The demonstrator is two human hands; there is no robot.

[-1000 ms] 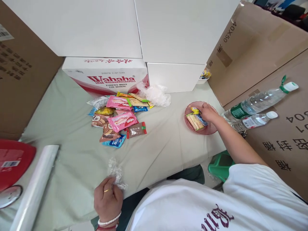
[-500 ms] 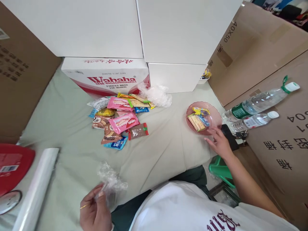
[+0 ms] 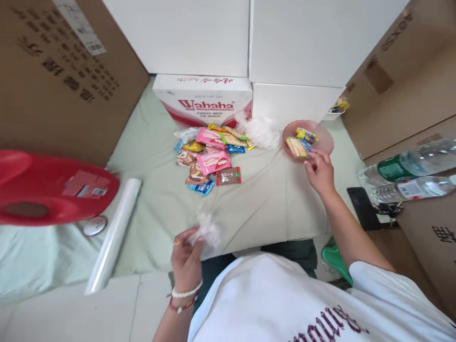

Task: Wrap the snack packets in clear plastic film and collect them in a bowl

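Note:
My left hand (image 3: 187,254) is closed, pinching a crumpled piece of clear plastic film (image 3: 208,232) above the cloth's front edge. My right hand (image 3: 320,173) is at the near rim of a pink translucent plate (image 3: 326,137), thumb and fingers closed on that rim. A few wrapped snacks lie on the plate: a pale cracker pack (image 3: 295,147), a yellow packet (image 3: 306,135) and a blue one partly behind my fingers. Left of the plate is a heap of wrapped snacks (image 3: 213,161) in pink, brown and blue. A crumpled clear plastic bag (image 3: 263,134) touches the heap.
A Wahaba-style white and red carton, printed Wahaha (image 3: 206,104), and white boxes (image 3: 295,102) stand behind. At left are a red plastic object (image 3: 71,190) and a white roll (image 3: 116,232). Two water bottles (image 3: 406,164) and a black phone (image 3: 363,206) are at right.
The camera view has swung left. My right hand has closed on the plate's rim, and the plate has shifted left towards the white boxes. My left hand still holds the film.

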